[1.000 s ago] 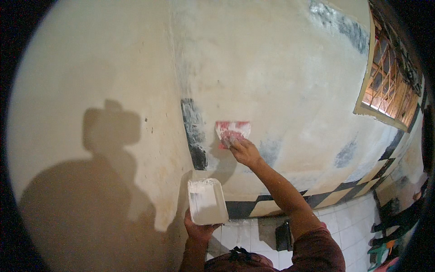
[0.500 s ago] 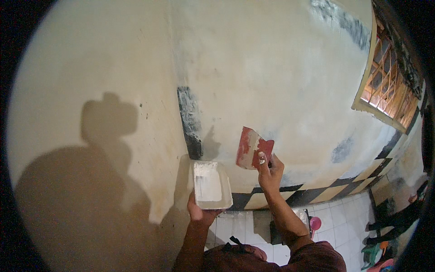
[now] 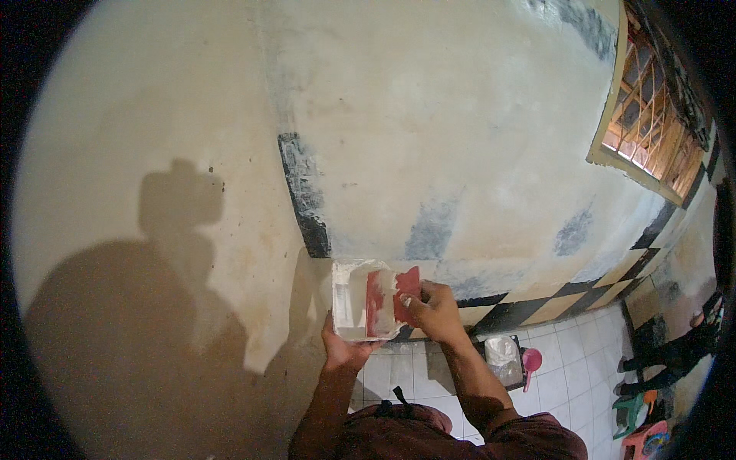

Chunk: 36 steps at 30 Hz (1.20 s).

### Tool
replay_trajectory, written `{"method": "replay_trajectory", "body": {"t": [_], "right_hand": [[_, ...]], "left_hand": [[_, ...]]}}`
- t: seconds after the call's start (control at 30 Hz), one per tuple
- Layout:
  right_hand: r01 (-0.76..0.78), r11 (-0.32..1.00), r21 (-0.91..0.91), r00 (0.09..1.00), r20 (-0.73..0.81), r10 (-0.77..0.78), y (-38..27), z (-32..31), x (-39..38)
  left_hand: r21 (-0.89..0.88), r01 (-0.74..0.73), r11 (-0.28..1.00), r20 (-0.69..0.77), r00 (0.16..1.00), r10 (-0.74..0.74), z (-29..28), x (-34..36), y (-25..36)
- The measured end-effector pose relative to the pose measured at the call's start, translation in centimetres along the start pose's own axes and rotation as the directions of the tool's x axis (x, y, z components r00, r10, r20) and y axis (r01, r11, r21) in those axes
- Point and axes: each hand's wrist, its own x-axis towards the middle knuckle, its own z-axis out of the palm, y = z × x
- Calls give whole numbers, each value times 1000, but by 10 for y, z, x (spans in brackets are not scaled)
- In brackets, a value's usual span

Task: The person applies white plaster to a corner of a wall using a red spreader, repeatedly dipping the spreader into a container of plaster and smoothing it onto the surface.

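Observation:
My left hand is closed around a white rectangular tray of white paste, holding it low by the wall's corner. My right hand grips a red scraper smeared with whitish paste; its blade lies inside the tray, over the right half. Behind them the pale wall has grey-blue patches, a dark paste-streaked strip along the corner and a black-and-cream checkered band at its foot.
A grilled window is at right. On the tiled floor are a dark tray with a pale bag and a pink ladle. A person in dark clothes is at far right, near green and red plastic items.
My right hand and scraper have moved down from the wall into the tray, the blade turning on the way. My left hand has raised the tray slightly.

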Motion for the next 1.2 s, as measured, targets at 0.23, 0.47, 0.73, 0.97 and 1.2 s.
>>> {"method": "replay_trajectory", "body": {"t": [0.23,0.47,0.73,0.97,1.2], "right_hand": [[89,987,134,976,-210,-60,15,-14,20],[32,995,92,970,-243,-9,5,-22,33],[13,997,-70,989,-144,-23,32,-7,31],[45,982,-181,995,-75,-60,29,23,35],[-45,981,-187,998,28,51,-15,45,36]], "left_hand": [[-144,36,989,79,997,-24,4,25,-13],[-110,68,992,-98,992,-79,-12,50,-13],[-207,-6,978,1,1000,7,-9,46,-13],[-138,-51,989,-59,997,43,-26,36,4],[-128,-49,991,-162,986,28,-26,27,25]]}}
